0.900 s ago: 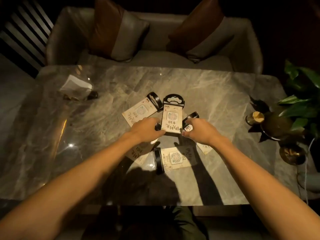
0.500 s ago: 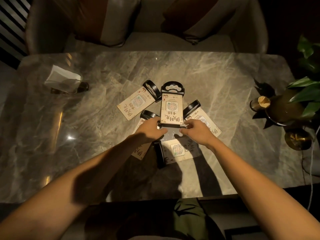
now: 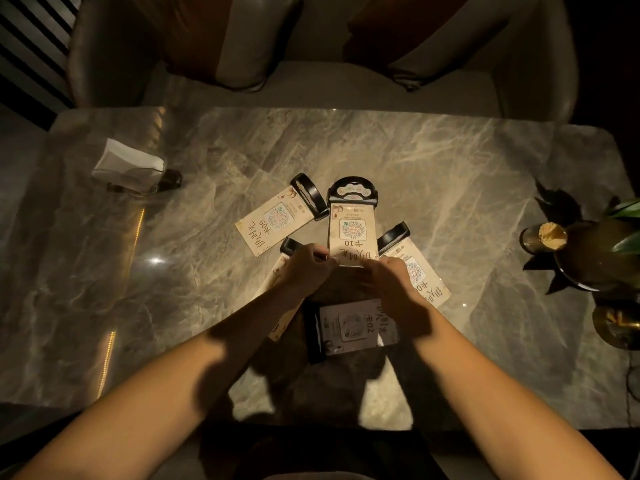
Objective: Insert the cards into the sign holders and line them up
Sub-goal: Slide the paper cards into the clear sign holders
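At frame centre, the card marked 10 (image 3: 352,233) was pinched at its near edge by the left hand (image 3: 304,268) and right hand (image 3: 388,275), its far end seated in the black holder (image 3: 352,192) on the marble table (image 3: 450,174).

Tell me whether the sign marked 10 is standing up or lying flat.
Lying flat. The sign marked 10 rests face up on the marble table, black base pointing away; both hands pinch its near edge.

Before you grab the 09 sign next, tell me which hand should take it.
Left. The 09 sign lies just beyond the left hand; the right hand would have to cross the 10 sign.
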Available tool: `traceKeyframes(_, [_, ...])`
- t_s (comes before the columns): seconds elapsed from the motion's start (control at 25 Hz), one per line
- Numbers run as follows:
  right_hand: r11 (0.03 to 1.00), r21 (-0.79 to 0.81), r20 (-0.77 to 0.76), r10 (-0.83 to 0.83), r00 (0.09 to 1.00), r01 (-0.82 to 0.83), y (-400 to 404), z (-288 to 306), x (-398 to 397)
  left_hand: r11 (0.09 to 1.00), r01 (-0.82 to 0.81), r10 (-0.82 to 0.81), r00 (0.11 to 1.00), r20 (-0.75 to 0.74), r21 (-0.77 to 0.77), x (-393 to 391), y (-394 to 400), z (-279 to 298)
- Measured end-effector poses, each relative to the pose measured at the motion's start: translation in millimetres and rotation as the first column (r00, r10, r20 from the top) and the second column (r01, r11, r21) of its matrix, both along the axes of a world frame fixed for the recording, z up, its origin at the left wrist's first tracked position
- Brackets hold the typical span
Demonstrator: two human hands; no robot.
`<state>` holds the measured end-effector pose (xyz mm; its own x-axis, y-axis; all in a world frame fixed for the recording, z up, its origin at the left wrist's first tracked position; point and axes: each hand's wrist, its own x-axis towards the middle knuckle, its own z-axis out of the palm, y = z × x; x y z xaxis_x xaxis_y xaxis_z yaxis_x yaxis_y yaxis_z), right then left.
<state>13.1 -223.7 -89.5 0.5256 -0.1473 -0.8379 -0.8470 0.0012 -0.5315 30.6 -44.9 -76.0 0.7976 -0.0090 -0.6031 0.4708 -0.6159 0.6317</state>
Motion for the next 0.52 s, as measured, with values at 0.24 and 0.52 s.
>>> traceKeyframes(0.24, [0.985, -0.168, 0.234, 0.005, 0.972, 0.036, -18.4, 73.6, 78.0, 0.996, 0.083, -0.087, 0.973, 0.215, 0.027, 51.1, -18.3, 27.5])
traceKeyframes(0.52, [0.528, -0.743, 0.234, 0.781, 0.578, -0.412, -21.8, 110.9, 161.8, 0.990, 0.080, -0.037, 0.937, 0.347, -0.112, 115.2, -32.6, 61.1])
